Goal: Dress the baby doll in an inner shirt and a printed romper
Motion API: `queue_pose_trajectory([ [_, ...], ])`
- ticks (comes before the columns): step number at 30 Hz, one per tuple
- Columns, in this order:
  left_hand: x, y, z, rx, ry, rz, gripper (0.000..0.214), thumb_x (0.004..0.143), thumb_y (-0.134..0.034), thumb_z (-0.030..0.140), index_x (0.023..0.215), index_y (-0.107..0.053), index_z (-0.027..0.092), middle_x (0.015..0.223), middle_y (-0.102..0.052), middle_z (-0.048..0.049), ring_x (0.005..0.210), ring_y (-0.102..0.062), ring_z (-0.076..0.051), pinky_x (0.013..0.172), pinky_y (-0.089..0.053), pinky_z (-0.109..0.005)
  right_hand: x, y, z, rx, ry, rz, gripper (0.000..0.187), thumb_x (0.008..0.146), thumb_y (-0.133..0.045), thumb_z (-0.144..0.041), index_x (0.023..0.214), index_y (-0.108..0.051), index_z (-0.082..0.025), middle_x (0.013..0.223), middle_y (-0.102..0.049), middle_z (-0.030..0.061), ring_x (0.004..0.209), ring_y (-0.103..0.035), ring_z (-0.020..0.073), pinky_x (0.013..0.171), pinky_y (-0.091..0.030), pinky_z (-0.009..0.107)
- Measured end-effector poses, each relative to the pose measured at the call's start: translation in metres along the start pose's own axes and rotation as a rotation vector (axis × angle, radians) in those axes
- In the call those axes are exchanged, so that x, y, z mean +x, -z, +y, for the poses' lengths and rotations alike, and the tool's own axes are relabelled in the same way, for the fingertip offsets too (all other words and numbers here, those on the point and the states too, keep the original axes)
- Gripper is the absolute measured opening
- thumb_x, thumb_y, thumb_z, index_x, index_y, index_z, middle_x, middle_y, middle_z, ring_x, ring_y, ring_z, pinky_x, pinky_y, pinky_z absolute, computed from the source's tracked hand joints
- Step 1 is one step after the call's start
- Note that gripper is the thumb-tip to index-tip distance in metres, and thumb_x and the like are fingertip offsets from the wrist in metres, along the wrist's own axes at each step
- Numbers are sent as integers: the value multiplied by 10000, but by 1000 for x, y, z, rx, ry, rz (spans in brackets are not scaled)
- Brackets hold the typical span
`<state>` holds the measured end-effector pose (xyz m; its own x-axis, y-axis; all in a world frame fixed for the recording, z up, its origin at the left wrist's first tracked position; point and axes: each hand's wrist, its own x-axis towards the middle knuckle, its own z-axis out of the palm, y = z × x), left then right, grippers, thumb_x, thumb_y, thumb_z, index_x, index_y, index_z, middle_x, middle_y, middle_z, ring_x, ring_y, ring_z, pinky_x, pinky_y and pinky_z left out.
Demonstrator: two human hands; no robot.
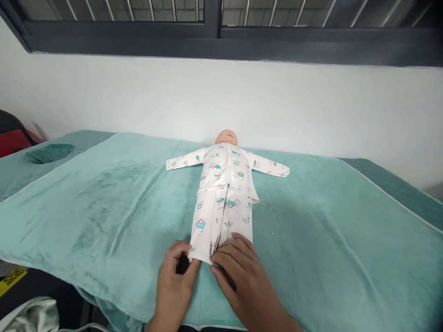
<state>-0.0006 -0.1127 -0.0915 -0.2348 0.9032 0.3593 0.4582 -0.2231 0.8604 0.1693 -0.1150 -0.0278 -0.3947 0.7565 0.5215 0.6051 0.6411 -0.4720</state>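
A baby doll [226,136] lies on its back, head toward the wall, dressed in a white printed jacket [221,168] with both sleeves spread out. White printed trousers [207,216] cover its legs. My left hand [176,281] pinches the outer corner of the left trouser leg's hem between thumb and fingers. On the inner side of that same hem, my right hand [238,272] closes its thumb and fingers on the cloth, its back hiding the lower part of the other trouser leg. The doll's hands and feet do not show.
A green plush cover [311,240] spreads over the bed, with a face hole [50,153] at the left. Behind it stands a white wall [138,97] below a barred window. A red and black object [14,138] sits at the left edge, and shiny crumpled material [34,316] lies at lower left.
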Motion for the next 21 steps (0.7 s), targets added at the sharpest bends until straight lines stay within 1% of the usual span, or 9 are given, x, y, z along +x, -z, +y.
queue_pose_trajectory([
  [2,-2,1,-2,43,-59,-12,139,849,-600,237,968,-530,253,887,-602,-21,797,-611,-183,677,-524,-307,-11,3,5,-17,-25,79,213,876,-553,-131,1061,-585,-232,1019,-659,56,1030,-598,217,974,-480,432],
  [5,-6,-1,4,154,-217,5,214,849,-618,233,1049,-541,239,982,-578,-55,914,-592,-205,769,-525,-350,-31,5,17,-132,-214,262,304,887,-579,-235,1187,-529,-224,1160,-595,118,1081,-586,248,869,-534,403],
  [8,-8,-6,18,295,-391,28,351,846,-633,207,1182,-535,217,1144,-537,-105,1090,-535,-241,905,-488,-410,-42,0,25,-165,-367,284,252,888,-601,-342,1104,-543,-225,1047,-614,93,914,-629,215,747,-548,335],
  [11,-4,-10,35,402,-568,-105,425,862,-601,160,1271,-502,221,1262,-535,-107,1236,-451,-268,1049,-382,-488,-42,-3,27,-111,-378,225,139,909,-573,-366,924,-563,-228,866,-621,40,766,-612,181,669,-508,294],
  [13,2,-12,47,464,-626,-207,451,877,-578,163,1312,-477,224,1296,-554,-90,1285,-418,-280,1110,-286,-551,-40,-1,26,-74,-392,208,181,911,-571,-373,814,-544,-221,768,-597,15,688,-578,163,626,-474,276],
  [15,9,-14,57,491,-623,-268,419,892,-572,206,1301,-484,227,1277,-588,-71,1276,-437,-281,1127,-232,-591,-37,5,23,-16,-413,194,218,910,-575,-357,754,-517,-217,713,-570,-4,635,-543,142,594,-447,256],
  [17,15,-16,65,461,-602,-303,319,899,-570,242,1216,-532,236,1182,-636,-45,1191,-512,-255,1129,-224,-597,-37,13,19,71,-418,189,197,916,-562,-310,753,-503,-215,706,-560,-14,631,-536,128,595,-444,236],
  [19,16,-19,72,387,-608,-329,177,909,-536,196,1078,-572,234,1014,-665,-12,1024,-587,-202,1128,-248,-572,-39,21,14,149,-390,214,159,918,-539,-254,771,-492,-216,720,-557,-18,652,-544,119,616,-454,218],
  [21,15,-23,76,312,-627,-327,169,904,-473,105,981,-570,220,874,-647,9,869,-599,-160,1114,-295,-535,-43,25,10,179,-336,245,139,914,-520,-216,781,-482,-218,731,-552,-19,667,-551,114,635,-465,208],
])
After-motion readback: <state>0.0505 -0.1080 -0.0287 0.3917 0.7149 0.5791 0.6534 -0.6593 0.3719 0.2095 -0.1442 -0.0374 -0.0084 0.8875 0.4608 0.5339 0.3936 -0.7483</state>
